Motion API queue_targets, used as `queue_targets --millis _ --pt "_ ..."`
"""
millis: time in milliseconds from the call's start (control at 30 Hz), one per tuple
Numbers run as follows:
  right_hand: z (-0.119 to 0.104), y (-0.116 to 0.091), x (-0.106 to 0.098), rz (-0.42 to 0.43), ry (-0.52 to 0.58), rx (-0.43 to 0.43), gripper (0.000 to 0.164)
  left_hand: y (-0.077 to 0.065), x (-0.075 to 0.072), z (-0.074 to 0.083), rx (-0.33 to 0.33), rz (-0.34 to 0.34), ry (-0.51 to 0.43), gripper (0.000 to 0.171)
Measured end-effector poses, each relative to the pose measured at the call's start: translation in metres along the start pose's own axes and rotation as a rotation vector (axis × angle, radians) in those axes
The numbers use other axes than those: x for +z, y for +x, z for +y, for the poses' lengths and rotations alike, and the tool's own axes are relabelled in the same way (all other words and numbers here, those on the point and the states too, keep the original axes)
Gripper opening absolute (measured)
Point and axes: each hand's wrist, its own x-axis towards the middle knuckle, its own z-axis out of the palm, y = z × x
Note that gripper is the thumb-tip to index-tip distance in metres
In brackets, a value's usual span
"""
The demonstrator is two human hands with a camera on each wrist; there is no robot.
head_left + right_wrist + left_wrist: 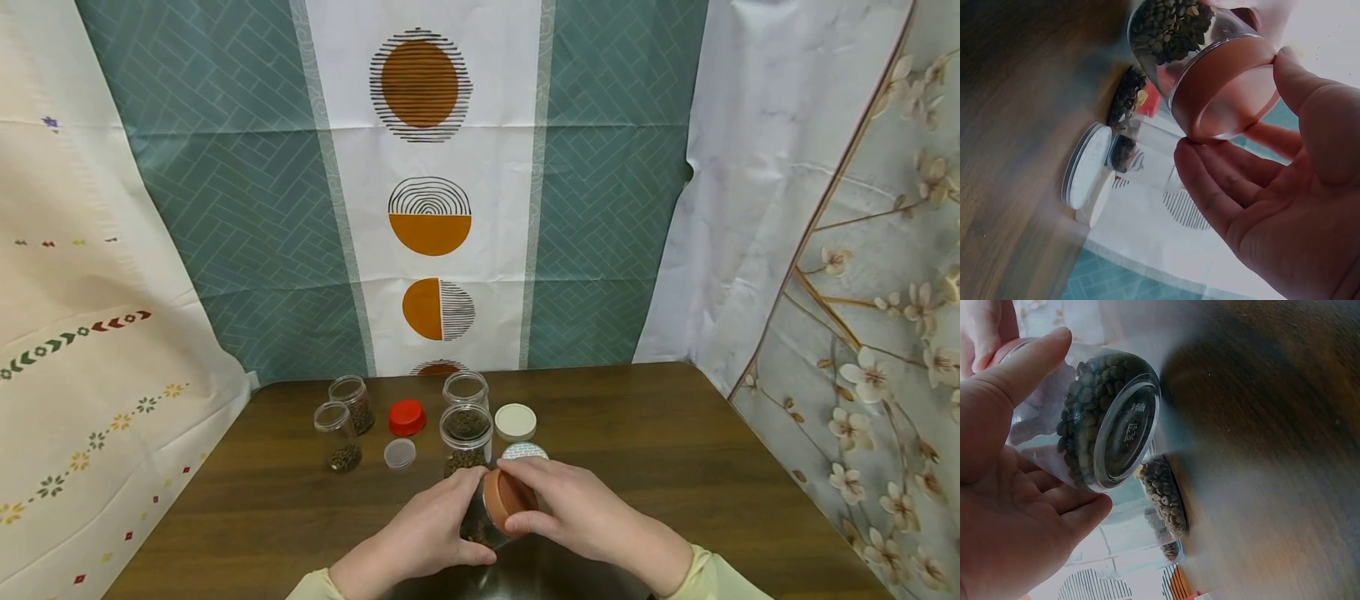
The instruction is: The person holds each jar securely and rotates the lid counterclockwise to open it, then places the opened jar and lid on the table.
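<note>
A clear jar [1088, 415] holding small dark brown pieces is raised off the table and tilted, its base toward the left wrist camera. My left hand [429, 527] grips the jar's body, thumb on one side and fingers on the other. An orange-brown lid [1219, 84] sits on the jar's mouth. Thumb and fingertips of my right hand [573, 510] hold that lid by its rim. Just beyond the hands stands a lidless clear jar [467, 429] with similar dark pieces in it, and another open jar [465, 385] is behind that one.
At the left stand two open jars, a front one [337, 437] and a rear one [360, 408], partly filled. A red lid [407, 417] and a translucent lid [400, 453] lie near them. A cream lid [515, 422] and a white-topped lid [525, 451] lie right of the middle jars.
</note>
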Motion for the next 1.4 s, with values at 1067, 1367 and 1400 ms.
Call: queue_targets --millis 1067,1367,1400 --pt "0.0027 -0.0064 -0.0043 -0.041 0.073 -0.071 0.076 0.0003 0.0017 0.0023 0.013 0.02 0.014 0.095" --pt "0.0016 -0.0067 -0.0031 -0.031 0.118 -0.03 0.071 -0.0005 0.0026 0.0036 0.02 0.021 0.042 0.097" --pt "0.0011 -0.0064 -0.0028 -0.021 0.113 -0.021 0.071 -0.0006 0.0027 0.0038 0.018 0.018 0.047 0.098"
